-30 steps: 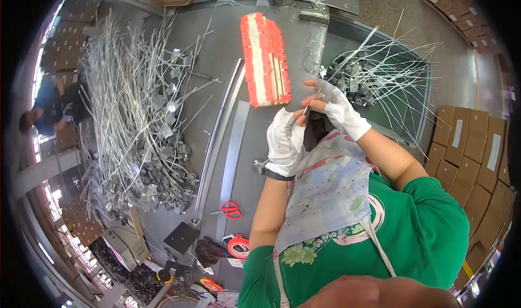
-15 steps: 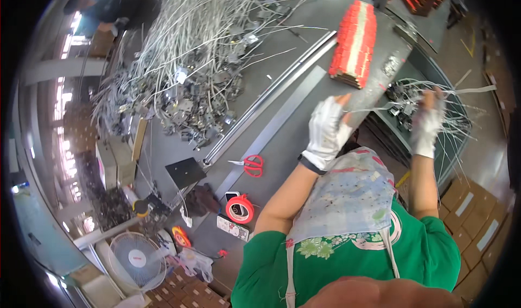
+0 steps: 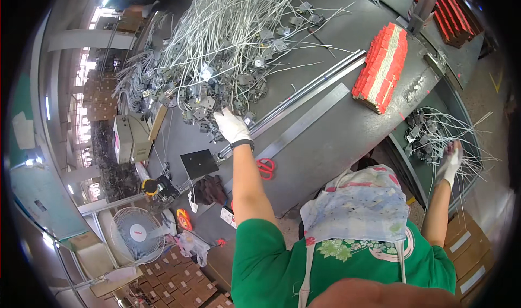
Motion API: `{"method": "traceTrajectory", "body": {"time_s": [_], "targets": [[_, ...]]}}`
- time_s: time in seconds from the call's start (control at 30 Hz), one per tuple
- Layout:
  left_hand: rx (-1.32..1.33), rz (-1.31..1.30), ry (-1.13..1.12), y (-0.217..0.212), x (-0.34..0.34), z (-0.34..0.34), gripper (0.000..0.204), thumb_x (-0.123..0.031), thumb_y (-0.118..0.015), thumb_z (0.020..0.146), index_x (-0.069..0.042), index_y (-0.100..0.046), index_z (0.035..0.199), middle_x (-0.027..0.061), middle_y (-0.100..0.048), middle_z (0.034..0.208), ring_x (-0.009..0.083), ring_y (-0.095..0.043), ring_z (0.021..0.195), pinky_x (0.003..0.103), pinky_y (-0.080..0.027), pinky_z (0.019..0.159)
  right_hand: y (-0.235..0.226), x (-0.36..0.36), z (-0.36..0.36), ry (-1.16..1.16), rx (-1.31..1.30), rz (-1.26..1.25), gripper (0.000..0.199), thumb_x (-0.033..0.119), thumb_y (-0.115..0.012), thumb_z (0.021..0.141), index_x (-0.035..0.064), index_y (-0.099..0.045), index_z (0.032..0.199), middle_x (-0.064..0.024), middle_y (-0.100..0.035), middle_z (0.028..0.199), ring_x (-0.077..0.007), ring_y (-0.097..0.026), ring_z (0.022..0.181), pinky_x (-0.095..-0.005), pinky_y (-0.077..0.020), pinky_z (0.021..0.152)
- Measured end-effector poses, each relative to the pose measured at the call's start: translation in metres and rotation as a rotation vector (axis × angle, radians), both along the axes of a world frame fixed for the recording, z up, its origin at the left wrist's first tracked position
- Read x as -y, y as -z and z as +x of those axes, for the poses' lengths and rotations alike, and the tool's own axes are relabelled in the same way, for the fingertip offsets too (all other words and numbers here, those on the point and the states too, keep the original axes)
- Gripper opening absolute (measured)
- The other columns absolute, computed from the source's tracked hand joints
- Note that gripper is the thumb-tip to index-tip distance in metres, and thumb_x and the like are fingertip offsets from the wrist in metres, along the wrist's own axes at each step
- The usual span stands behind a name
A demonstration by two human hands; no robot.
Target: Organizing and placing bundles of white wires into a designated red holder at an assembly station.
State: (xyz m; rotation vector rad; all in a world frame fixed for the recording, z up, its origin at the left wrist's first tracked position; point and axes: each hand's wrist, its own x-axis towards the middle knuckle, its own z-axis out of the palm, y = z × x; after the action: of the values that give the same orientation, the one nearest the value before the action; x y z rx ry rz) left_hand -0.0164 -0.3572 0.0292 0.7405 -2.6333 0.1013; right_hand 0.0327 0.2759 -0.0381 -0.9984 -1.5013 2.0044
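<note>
My left hand [image 3: 233, 127], in a white fingerless glove, reaches to the near edge of a pile of small silver metal parts with grey-white cables [image 3: 203, 104]. Its fingertips close on one of the metal parts, partly hidden in the pile. Out to the right, my right hand [image 3: 450, 164], gloved the same way, is over a grey-green bin [image 3: 471, 123]. Its fingers look loosely apart beside the cables [image 3: 458, 126] of similar parts in that bin; I make out nothing held in them.
Long metal rails [image 3: 309, 93] and a flat metal strip [image 3: 304, 120] cross the grey table. A stack of red and cream strips [image 3: 381, 69] stands near the bin. Red-handled scissors [image 3: 266, 168], a black plate [image 3: 198, 164] and a fan [image 3: 138, 232] are left of my body.
My left hand has moved left from near the red stack to the pile of parts. My right hand has lowered away from the cables it was raised among. The view has shifted.
</note>
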Motion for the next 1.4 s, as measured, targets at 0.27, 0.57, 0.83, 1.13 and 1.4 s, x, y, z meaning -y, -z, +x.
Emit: {"method": "traceTrajectory", "body": {"time_s": [0.27,0.57,0.83,1.13,1.4], "targets": [[-0.285,1.174,0.271,-0.016,-0.058,0.039,0.029,-0.018,-0.060,0.078,-0.005,-0.051,0.103,0.0058,-0.057,0.093,0.0157,-0.054,0.079,0.027,-0.044,0.068,-0.041,0.174,-0.008,-0.669,0.166,-0.056,0.025,0.018,-0.057,0.086,0.0060,-0.052,0.107,-0.0003,-0.056,0.087,-0.0067,-0.051,0.071,-0.0190,-0.0429,0.061],[-0.382,1.632,0.305,-0.028,-0.134,0.187,0.035,-0.018,-0.057,0.082,-0.003,-0.046,0.111,0.0071,-0.058,0.095,0.0138,-0.055,0.081,0.026,-0.044,0.071,-0.051,0.368,0.035,-1.502,0.270,-0.475,0.045,0.027,-0.056,0.085,0.0007,-0.044,0.120,-0.0082,-0.056,0.098,-0.0136,-0.054,0.085,-0.0260,-0.0443,0.076],[0.023,0.759,0.410,-0.030,-0.106,0.314,0.029,-0.004,-0.063,0.060,-0.005,-0.051,0.087,0.0112,-0.054,0.079,0.0310,-0.052,0.077,0.041,-0.042,0.072,-0.087,0.468,0.011,-1.228,0.113,-0.930,0.039,0.028,-0.060,0.084,0.0071,-0.047,0.115,-0.0048,-0.054,0.097,-0.0122,-0.053,0.081,-0.0266,-0.0453,0.073],[0.201,0.379,0.391,-0.024,-0.088,0.261,0.055,-0.013,-0.063,0.065,-0.006,-0.049,0.117,0.0176,-0.053,0.102,0.0329,-0.049,0.093,0.046,-0.036,0.083,-0.141,0.413,-0.025,-0.548,-0.433,-0.865,0.040,0.031,-0.051,0.089,0.0056,-0.042,0.117,-0.0007,-0.046,0.078,-0.0101,-0.040,0.062,-0.0231,-0.0354,0.057],[0.008,1.166,0.924,-0.003,-0.210,0.075,0.046,-0.008,-0.060,0.078,-0.003,-0.047,0.122,0.0151,-0.058,0.105,0.0229,-0.055,0.097,0.032,-0.041,0.086,-0.100,0.286,-0.062,-0.292,-0.355,-0.739,0.025,0.028,-0.048,0.091,0.0106,-0.046,0.109,0.0034,-0.032,0.058,-0.0064,-0.028,0.048,-0.0190,-0.0240,0.040]]}}
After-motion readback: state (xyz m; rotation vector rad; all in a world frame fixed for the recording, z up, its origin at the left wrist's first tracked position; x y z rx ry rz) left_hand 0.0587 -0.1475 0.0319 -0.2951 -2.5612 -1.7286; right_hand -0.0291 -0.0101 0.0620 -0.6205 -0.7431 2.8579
